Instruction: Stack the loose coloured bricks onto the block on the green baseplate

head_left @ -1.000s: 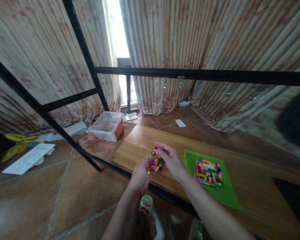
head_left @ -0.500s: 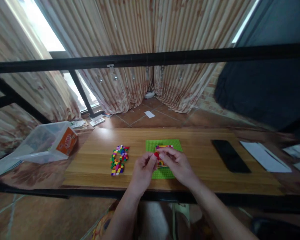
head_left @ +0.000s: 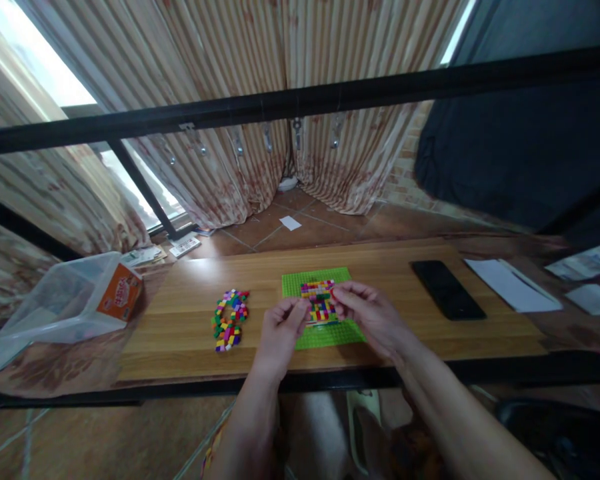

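Many small coloured bricks make up the block [head_left: 323,312] on the green baseplate [head_left: 333,335], just below the middle of the frame. Our right hand [head_left: 373,313], at the block's right edge, pinches what looks like a small red brick [head_left: 333,292]; our left hand [head_left: 279,328], by the left edge, has thumb and forefinger close together, and we cannot tell whether they hold anything. We judge that we are placing a brick, and the next move calls for lining it up and pressing it straight down. Loose bricks [head_left: 233,331] lie left of centre on the wooden table [head_left: 180,300]. Farther left, the clear tub [head_left: 65,293] bears an orange label [head_left: 120,291] whose pale characters we cannot read; at right, the black phone [head_left: 449,289] shows no legible brand
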Motion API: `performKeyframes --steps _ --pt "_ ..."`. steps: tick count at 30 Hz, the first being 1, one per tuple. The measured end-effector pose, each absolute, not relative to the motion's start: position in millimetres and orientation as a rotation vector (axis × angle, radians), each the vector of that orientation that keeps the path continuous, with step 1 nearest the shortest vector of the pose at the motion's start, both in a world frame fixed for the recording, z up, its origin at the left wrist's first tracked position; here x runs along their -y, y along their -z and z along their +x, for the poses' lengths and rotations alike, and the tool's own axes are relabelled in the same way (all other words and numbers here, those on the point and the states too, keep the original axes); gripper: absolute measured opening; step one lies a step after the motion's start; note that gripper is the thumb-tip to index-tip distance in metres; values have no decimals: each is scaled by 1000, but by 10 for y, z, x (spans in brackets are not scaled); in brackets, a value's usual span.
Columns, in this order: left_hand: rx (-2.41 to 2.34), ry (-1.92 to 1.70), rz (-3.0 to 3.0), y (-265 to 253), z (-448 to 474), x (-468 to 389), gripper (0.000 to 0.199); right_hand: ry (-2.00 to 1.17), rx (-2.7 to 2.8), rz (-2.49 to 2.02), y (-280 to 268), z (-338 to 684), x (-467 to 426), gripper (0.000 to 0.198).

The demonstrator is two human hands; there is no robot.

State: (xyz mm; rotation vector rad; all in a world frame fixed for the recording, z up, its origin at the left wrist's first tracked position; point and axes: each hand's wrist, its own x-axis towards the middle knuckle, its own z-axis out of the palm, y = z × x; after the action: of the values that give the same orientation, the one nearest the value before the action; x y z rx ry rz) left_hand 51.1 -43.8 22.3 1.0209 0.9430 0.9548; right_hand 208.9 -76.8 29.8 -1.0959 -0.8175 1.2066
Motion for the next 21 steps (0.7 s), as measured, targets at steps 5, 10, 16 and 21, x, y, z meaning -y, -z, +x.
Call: performKeyframes --steps 5,10,16,21 --pt "-1051 -1026 882 -184 408 353 36 -1042 808 -1137 -256 2298 722 25" --pt "-1108 -1037 876 -147 370 306 38 -984 981 -1254 -134 2355 686 30" --pt "-1133 -1038 863 -124 408 295 39 -814 1308 -1415 -126 2248 680 16" --pt "-1180 -1017 902 -104 428 296 39 -546 1511 -1436 -97 2062 624 16"
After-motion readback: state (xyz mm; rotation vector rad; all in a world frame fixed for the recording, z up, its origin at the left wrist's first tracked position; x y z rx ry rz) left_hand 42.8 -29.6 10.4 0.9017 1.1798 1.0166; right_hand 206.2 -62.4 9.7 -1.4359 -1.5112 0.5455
